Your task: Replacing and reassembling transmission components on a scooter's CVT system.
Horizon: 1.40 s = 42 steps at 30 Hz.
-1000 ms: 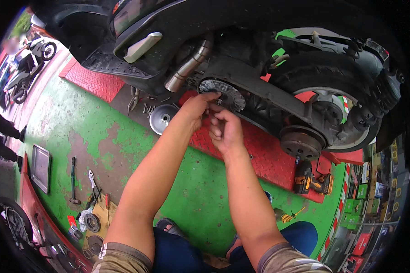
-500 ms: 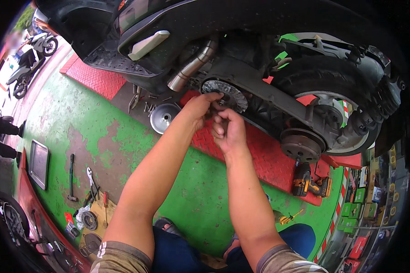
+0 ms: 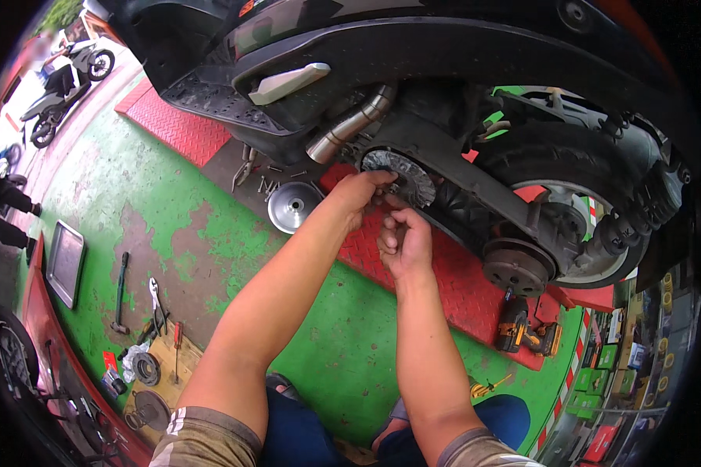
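My left hand (image 3: 358, 196) reaches to the hub of a finned metal pulley (image 3: 419, 183) in the opened engine case (image 3: 444, 159) of a scooter. Its thumb and fingers are closed at the hub, and whatever they pinch is too small to make out. Just right of it and lower is my right hand (image 3: 406, 243), its index finger pointing at the hub while the others curl into the palm. Anything inside those curled fingers is hidden. A black belt (image 3: 458, 206) runs within the case behind the pulley. Left of my hands, a silver pulley disc (image 3: 284, 218) lies on the floor.
Loose bolts (image 3: 269, 187) and pliers (image 3: 244, 171) lie beside the disc. An impact driver (image 3: 514, 331) touches the clutch drum (image 3: 514, 268). At left are a hammer (image 3: 121, 296), a metal tray (image 3: 66, 265) and a screwdriver (image 3: 177, 346). Another person's dark-sleeved limbs (image 3: 4, 202) show at the left edge.
The scooter and floor have shifted slightly in view as my head moved. My right hand has drawn a little down from the hub; my left hand stays at it.
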{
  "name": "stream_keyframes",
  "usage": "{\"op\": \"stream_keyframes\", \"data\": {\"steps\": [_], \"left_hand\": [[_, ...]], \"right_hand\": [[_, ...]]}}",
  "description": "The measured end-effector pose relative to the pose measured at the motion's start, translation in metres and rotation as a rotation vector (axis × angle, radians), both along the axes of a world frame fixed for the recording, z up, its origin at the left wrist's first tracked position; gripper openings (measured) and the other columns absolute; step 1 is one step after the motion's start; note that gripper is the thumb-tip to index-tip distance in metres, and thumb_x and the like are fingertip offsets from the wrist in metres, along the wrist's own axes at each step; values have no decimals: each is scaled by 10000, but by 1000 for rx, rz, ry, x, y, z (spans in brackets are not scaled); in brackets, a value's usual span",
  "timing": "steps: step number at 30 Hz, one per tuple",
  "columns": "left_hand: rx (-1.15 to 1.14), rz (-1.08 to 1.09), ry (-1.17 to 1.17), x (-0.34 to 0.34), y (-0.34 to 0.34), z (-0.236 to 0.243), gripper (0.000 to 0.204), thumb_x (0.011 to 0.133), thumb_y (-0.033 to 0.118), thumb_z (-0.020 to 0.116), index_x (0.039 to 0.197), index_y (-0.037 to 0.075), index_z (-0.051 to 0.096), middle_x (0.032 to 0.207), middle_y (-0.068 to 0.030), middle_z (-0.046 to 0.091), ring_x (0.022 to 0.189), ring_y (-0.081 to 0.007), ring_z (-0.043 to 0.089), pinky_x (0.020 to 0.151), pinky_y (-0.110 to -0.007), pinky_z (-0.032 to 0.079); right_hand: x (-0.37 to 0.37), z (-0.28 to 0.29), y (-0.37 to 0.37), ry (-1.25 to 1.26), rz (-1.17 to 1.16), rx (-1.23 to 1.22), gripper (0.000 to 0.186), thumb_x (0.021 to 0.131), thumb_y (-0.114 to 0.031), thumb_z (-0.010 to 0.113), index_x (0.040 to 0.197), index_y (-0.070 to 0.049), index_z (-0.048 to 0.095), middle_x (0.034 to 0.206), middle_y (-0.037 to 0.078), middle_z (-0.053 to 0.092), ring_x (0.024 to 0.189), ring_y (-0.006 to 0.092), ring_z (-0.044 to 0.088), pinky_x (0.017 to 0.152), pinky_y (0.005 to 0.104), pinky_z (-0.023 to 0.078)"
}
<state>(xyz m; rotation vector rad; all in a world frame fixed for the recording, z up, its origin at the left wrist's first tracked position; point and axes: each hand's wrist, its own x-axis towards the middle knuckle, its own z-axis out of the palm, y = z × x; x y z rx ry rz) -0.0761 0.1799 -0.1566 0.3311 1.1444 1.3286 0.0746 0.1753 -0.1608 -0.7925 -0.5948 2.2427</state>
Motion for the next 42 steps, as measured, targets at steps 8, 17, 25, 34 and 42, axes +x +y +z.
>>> {"op": "stream_keyframes", "data": {"steps": [8, 17, 25, 34, 42], "left_hand": [[24, 19, -53, 8, -4, 7, 224, 950, 236, 682, 909, 18, 654, 824, -96, 653, 713, -223, 624, 690, -397, 534], [-50, 22, 12, -1, -14, 16, 243, 928, 230, 705, 990, -5, 699, 781, -138, 667, 700, -266, 646, 654, -396, 544], [-24, 52, -10, 14, -1, 15, 249, 884, 217, 736, 808, -18, 705, 705, -135, 682, 559, -243, 641, 594, -388, 538], [29, 99, -28, 9, -12, 23, 264, 874, 197, 730, 888, -67, 719, 788, -190, 714, 630, -267, 673, 577, -394, 525], [15, 87, 19, 5, -11, 19, 294, 886, 218, 724, 921, -73, 710, 761, -174, 699, 576, -245, 654, 531, -379, 533]], "right_hand": [[3, 3, 1, -40, 23, 7, 320, 902, -137, 527, 1191, -68, 643, 740, -10, 548, 448, 92, 419, 394, 243, 317], [-12, 6, 0, 47, 97, -74, 333, 904, -188, 556, 1208, -94, 655, 682, -49, 513, 420, 78, 388, 373, 232, 305], [1, -5, 24, 263, 109, -119, 303, 920, -158, 509, 1168, -10, 603, 755, -1, 577, 418, 85, 417, 352, 219, 357], [-2, -11, 27, 322, 93, -165, 540, 905, -151, 496, 1410, 39, 512, 770, 1, 569, 429, 84, 420, 366, 218, 368], [1, 0, 17, 261, 77, -92, 478, 899, -129, 501, 1334, 67, 531, 746, 10, 567, 434, 86, 428, 359, 230, 343]]}}
